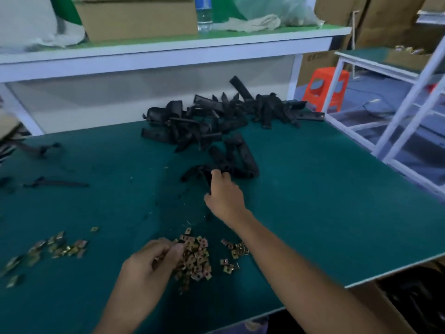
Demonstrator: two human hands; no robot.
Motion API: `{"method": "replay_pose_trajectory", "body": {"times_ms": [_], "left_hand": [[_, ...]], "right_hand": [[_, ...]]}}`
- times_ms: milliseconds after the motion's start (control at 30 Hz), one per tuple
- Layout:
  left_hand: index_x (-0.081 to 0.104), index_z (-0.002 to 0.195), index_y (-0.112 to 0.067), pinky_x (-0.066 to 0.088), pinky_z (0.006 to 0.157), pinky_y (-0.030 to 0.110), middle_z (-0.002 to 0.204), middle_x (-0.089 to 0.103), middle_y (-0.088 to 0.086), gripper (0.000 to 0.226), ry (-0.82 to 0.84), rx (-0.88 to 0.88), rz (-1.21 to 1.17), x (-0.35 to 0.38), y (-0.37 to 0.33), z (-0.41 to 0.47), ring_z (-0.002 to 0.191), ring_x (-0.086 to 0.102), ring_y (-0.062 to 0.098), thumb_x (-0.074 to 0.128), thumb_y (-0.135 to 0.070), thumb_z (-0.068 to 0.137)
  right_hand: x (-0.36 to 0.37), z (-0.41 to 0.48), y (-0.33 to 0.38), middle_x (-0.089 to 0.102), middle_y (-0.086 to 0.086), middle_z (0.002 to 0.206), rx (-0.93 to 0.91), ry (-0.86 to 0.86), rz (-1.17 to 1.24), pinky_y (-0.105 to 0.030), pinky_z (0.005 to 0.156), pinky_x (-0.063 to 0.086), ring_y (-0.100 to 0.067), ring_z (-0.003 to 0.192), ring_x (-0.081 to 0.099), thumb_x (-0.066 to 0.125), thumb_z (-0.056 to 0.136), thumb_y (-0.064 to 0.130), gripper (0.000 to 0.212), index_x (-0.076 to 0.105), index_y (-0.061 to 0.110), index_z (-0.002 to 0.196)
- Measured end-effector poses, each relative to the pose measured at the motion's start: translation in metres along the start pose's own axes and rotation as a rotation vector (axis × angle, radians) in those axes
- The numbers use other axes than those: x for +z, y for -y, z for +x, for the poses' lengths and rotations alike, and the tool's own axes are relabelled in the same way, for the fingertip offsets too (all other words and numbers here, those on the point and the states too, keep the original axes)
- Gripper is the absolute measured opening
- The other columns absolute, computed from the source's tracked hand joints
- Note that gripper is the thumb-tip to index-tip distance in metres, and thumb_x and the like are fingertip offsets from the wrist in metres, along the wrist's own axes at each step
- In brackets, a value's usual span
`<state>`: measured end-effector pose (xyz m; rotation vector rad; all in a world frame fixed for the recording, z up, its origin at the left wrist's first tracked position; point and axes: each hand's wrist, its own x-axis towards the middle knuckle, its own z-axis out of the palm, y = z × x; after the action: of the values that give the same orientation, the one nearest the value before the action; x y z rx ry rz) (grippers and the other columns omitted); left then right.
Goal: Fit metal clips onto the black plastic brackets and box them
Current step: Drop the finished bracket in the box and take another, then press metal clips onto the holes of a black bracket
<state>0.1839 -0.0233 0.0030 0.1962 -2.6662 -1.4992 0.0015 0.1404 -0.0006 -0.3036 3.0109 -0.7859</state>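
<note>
Bare forearms (301,256), bare hands (224,196)

1 head-worn view looks down, close, over the table (313,213).

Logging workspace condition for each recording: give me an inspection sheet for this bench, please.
Surface: green mat, with dark specks and scraps mid-table.
Job's things: black brackets heaped at the far side; metal clips piled near the front edge; loose clips scattered to the left; carton below the right corner.
Clutter: black strips lying at the left.
Hands: left hand pinches metal clips at the pile; right hand grips one bracket at the heap's near end.
Cables: nothing seen on the table.
Surroundings: shelf with cardboard box, water bottle and cloth; orange stool; white rack.
</note>
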Motion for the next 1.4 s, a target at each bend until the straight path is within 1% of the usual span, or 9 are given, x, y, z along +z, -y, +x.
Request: {"method": "replay_pose_trajectory", "body": {"times_ms": [133, 233, 367, 467, 567, 800, 933, 1233, 1400], "left_hand": [[0.072, 0.079, -0.021, 0.051, 0.080, 0.040, 0.090, 0.066, 0.009, 0.045, -0.006, -0.032, -0.008, -0.005, 0.006, -0.004, 0.082, 0.064, 0.019, 0.055, -0.063, 0.083], [0.071, 0.080, -0.019, 0.048, 0.073, 0.037, 0.085, 0.065, 0.005, 0.047, 0.002, -0.007, 0.017, -0.005, 0.000, -0.003, 0.077, 0.062, 0.018, 0.053, -0.063, 0.084], [0.069, 0.077, -0.026, 0.047, 0.064, 0.024, 0.082, 0.067, -0.011, 0.033, -0.029, 0.027, 0.094, 0.003, -0.005, 0.009, 0.076, 0.062, 0.005, 0.057, -0.053, 0.091], [0.069, 0.091, -0.038, 0.040, 0.073, 0.006, 0.092, 0.066, -0.026, 0.010, 0.006, 0.102, 0.225, 0.014, -0.009, 0.026, 0.092, 0.059, -0.006, 0.061, -0.037, 0.097], [0.070, 0.110, -0.030, 0.036, 0.085, 0.011, 0.105, 0.064, -0.020, 0.015, 0.010, 0.227, 0.384, 0.029, -0.012, 0.042, 0.105, 0.054, 0.004, 0.059, -0.026, 0.100], [0.061, 0.134, -0.036, 0.034, 0.096, 0.028, 0.116, 0.056, -0.010, 0.033, 0.219, 0.429, 0.679, 0.069, -0.026, 0.051, 0.113, 0.046, 0.014, 0.048, -0.041, 0.104], [0.064, 0.117, -0.035, 0.033, 0.097, 0.025, 0.112, 0.054, -0.015, 0.020, 0.192, 0.400, 0.676, 0.070, -0.028, 0.054, 0.111, 0.046, 0.011, 0.053, -0.040, 0.101], [0.067, 0.105, -0.041, 0.042, 0.081, 0.004, 0.101, 0.068, -0.028, 0.012, 0.066, 0.207, 0.182, 0.047, -0.031, 0.059, 0.101, 0.060, -0.009, 0.060, -0.032, 0.100], [0.068, 0.095, -0.045, 0.053, 0.076, 0.021, 0.094, 0.072, -0.012, 0.021, 0.051, 0.089, -0.152, 0.031, -0.040, 0.065, 0.090, 0.067, 0.006, 0.061, -0.026, 0.100]], "right_hand": [[-0.005, 0.009, -0.008, 0.061, -0.006, 0.110, 0.074, 0.067, 0.278, -0.030, 0.060, 0.041, -0.019, 0.075, 0.057, 0.058, 0.098, 0.029, 0.061, 0.033, 0.015, 0.152], [-0.026, -0.003, -0.014, 0.064, -0.002, 0.122, 0.166, 0.214, 0.845, -0.034, 0.073, 0.050, -0.017, 0.091, 0.064, 0.057, 0.100, 0.022, 0.057, 0.037, 0.015, 0.153], [-0.047, -0.037, -0.027, 0.076, -0.010, 0.104, 0.195, 0.235, 1.310, -0.041, 0.086, 0.055, -0.022, 0.091, 0.073, 0.060, 0.098, 0.005, 0.022, 0.056, 0.015, 0.118], [-0.058, -0.064, -0.045, 0.066, 0.003, 0.080, 0.179, 0.162, 1.099, -0.036, 0.078, 0.053, -0.013, 0.073, 0.064, 0.075, 0.091, 0.033, 0.031, 0.050, 0.021, 0.105], [-0.064, -0.080, -0.062, 0.042, 0.015, 0.067, 0.156, -0.034, 0.699, -0.027, 0.060, 0.037, -0.002, 0.056, 0.041, 0.071, 0.085, 0.059, 0.042, 0.044, 0.030, 0.099], [-0.055, -0.096, -0.087, 0.051, 0.011, 0.074, 0.055, -0.200, 0.311, -0.030, 0.060, 0.037, -0.010, 0.069, 0.051, 0.066, 0.092, 0.042, 0.030, 0.040, 0.030, 0.084], [-0.041, -0.102, -0.087, 0.057, 0.006, 0.085, -0.052, -0.246, 0.097, -0.039, 0.065, 0.043, -0.022, 0.080, 0.056, 0.064, 0.096, 0.042, 0.026, 0.045, 0.024, 0.093], [-0.014, -0.105, -0.069, 0.048, 0.008, 0.076, -0.119, -0.347, -0.089, -0.031, 0.060, 0.033, -0.017, 0.070, 0.047, 0.022, 0.082, 0.092, 0.077, 0.047, 0.020, 0.086], [-0.002, -0.103, -0.061, 0.056, 0.004, 0.071, -0.170, -0.430, -0.120, -0.032, 0.060, 0.042, -0.022, 0.067, 0.056, 0.032, 0.085, 0.085, 0.075, 0.060, 0.016, 0.083]]}}
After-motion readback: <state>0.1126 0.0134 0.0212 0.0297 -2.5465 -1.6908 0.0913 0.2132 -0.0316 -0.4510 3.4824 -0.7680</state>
